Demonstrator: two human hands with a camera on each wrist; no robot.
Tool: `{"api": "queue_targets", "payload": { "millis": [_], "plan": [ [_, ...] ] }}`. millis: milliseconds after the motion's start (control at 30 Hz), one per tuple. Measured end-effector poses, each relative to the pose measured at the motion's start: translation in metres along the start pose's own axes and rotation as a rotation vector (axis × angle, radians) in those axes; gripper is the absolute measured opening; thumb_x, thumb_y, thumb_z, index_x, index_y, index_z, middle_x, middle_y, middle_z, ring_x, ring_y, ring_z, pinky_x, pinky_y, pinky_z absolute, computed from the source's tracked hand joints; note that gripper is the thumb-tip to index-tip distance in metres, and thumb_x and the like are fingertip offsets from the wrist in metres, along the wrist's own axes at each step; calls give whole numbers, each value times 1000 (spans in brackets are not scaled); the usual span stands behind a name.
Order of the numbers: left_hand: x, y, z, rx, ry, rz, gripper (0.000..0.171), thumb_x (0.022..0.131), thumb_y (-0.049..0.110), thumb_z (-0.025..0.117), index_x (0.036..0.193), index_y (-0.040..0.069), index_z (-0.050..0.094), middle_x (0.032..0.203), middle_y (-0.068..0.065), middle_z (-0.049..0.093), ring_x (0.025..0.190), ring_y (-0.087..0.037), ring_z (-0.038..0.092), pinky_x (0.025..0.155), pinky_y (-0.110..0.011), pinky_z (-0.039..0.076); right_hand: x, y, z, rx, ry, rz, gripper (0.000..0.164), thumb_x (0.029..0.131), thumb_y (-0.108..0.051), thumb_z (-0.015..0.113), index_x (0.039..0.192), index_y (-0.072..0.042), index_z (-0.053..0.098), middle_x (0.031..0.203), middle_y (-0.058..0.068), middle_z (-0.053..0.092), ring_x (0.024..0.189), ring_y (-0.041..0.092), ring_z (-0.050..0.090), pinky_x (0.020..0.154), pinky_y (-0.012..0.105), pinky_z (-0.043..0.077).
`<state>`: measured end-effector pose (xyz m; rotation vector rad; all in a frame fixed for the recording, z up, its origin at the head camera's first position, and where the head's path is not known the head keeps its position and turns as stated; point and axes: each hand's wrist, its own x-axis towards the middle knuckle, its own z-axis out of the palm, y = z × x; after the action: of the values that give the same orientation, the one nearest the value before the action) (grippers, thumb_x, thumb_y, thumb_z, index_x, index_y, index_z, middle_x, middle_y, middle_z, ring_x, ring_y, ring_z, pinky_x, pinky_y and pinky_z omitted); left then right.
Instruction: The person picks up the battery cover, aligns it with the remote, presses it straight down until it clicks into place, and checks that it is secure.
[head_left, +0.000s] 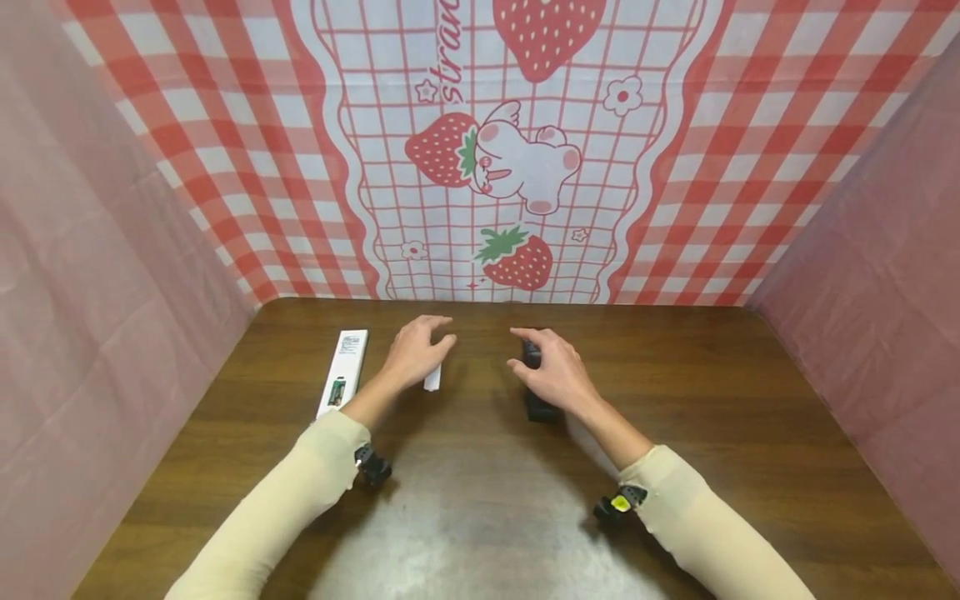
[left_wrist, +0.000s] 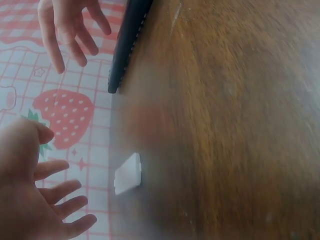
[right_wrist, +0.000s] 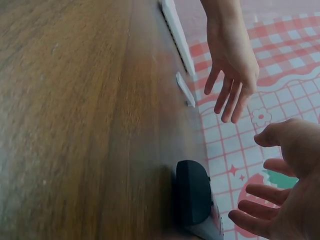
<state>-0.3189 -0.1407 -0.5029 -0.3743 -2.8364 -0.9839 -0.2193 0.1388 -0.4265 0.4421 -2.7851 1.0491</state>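
My left hand [head_left: 417, 350] hovers with its fingers spread above a small white cover [head_left: 432, 380], partly hidden by it in the head view. The cover [left_wrist: 128, 174] lies on the table, apart from the fingers in the left wrist view. Left of that hand lies a long white remote control [head_left: 345, 367], its back up, with an uncovered battery compartment and a printed label. Over a black remote control [head_left: 542, 408] hangs my right hand [head_left: 557, 371], fingers loosely extended and holding nothing. In the right wrist view the black remote control [right_wrist: 193, 192] sits below that hand.
The brown wooden table [head_left: 465, 500] ends at a strawberry-print checked cloth [head_left: 525, 167] behind. Pink cloth walls [head_left: 97, 250] stand on both sides. Each wrist wears a small black camera [head_left: 372, 465] on a strap.
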Motion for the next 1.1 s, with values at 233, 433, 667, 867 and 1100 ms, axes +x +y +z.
{"api": "queue_targets", "payload": {
  "millis": [233, 433, 667, 867, 1100],
  "plan": [
    [4, -16, -1, 28, 12, 1, 56, 103, 46, 65, 153, 22, 71, 165, -10, 65, 155, -38, 60, 130, -59, 50, 4, -6, 6, -7, -15, -22, 54, 101, -23, 81, 153, -11, 70, 149, 23, 72, 142, 45, 66, 118, 71, 54],
    [0, -19, -10, 7, 11, -10, 57, 104, 46, 64, 155, 20, 69, 167, -13, 63, 157, -40, 57, 134, -60, 46, 6, -11, 9, -12, -29, -31, 53, 102, -23, 79, 153, -11, 70, 151, 22, 72, 144, 46, 65, 120, 72, 52],
    [-4, -18, -23, 20, 8, -15, 57, 105, 45, 62, 155, 18, 69, 166, -15, 64, 155, -43, 57, 132, -64, 46, 15, 15, 27, 2, 5, -92, 53, 101, -36, 80, 150, -17, 73, 145, 18, 76, 137, 44, 68, 114, 71, 54],
    [-2, -25, -27, 44, 0, -8, 57, 107, 43, 60, 157, 16, 67, 166, -18, 62, 157, -45, 56, 134, -64, 45, 32, 49, 54, -13, 13, -103, 57, 100, -46, 81, 151, -23, 72, 146, 14, 76, 137, 41, 68, 112, 70, 55],
    [-2, -32, -31, 48, 11, -30, 58, 107, 46, 60, 156, 16, 68, 167, -15, 63, 157, -42, 56, 133, -61, 47, 39, 45, 64, 3, -22, -81, 61, 99, -48, 82, 156, -31, 69, 148, 5, 75, 140, 32, 68, 112, 64, 57]
  ]
}}
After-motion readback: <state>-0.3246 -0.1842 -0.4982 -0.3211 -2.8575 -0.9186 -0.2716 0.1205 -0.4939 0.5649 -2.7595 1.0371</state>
